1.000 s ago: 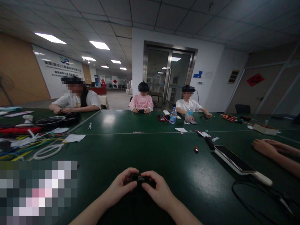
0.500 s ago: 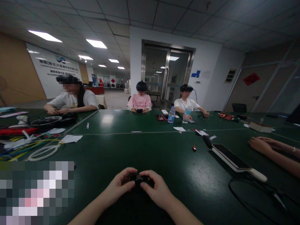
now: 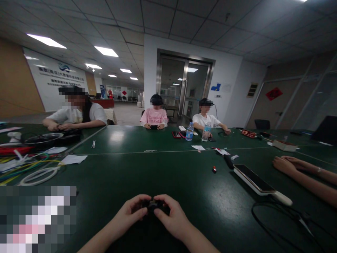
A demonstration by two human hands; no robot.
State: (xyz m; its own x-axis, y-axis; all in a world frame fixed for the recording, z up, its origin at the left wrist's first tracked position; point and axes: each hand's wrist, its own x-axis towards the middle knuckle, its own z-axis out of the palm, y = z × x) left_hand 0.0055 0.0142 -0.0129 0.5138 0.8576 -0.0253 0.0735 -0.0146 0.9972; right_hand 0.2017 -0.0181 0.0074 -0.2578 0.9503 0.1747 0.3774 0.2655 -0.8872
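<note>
Dark green, smooth surface (image 3: 126,179) in front of us. At six o'clock in view, our left hand (image 3: 133,212) and right hand (image 3: 171,212) pinch a small black object (image 3: 152,205) between thumbs and fingers, both hands curled round, shape mostly covered. White-handled, black-screened flat device (image 3: 254,178) at four o'clock; coiled white cable (image 3: 39,172) at eight.

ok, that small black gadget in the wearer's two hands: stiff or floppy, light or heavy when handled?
The black gadget is probably stiff: no sag shows where it spans the left hand and right hand. Likely light, given how small it looks between them. Slipperiness is hard to call; it's dark and partly covered.
</note>
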